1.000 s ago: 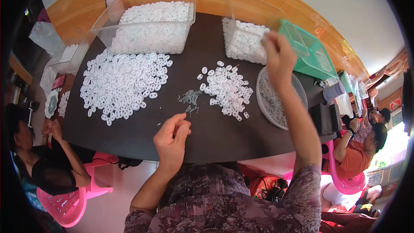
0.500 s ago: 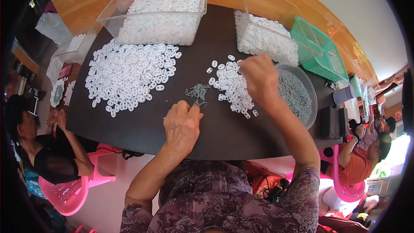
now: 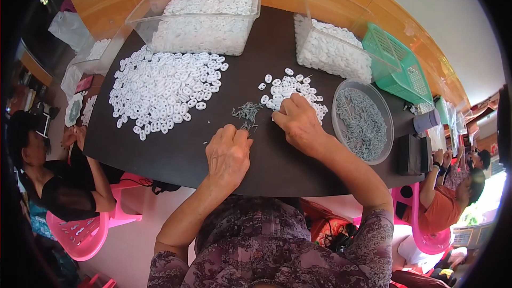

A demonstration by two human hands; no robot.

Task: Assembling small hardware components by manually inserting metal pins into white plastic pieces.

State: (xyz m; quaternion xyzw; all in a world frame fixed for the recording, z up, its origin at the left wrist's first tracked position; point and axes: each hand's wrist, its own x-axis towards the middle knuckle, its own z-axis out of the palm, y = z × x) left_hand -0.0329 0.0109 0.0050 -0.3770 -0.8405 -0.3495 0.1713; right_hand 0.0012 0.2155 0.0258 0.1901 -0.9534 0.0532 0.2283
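My left hand (image 3: 229, 154) rests on the dark table (image 3: 176, 154) with its fingers bunched together, the fingertips touching the table beside a small heap of grey metal pins (image 3: 245, 112). Whether a pin is between the fingers is hidden. My right hand (image 3: 300, 122) lies knuckles up at the near edge of a small pile of white plastic rings (image 3: 290, 88), its fingers curled down among them. What the right fingers hold cannot be seen.
A large spread of white rings (image 3: 165, 88) covers the table's left. Two clear bins (image 3: 202, 18) (image 3: 330, 53) of rings, a green basket (image 3: 397, 66) and a round bowl of grey pins (image 3: 362, 122) stand around. Other people sit at the left (image 3: 53, 176) and right (image 3: 448, 202).
My right hand came back from the far right bin down to the small pile of white rings. My left hand moved forward a little toward the grey pins.
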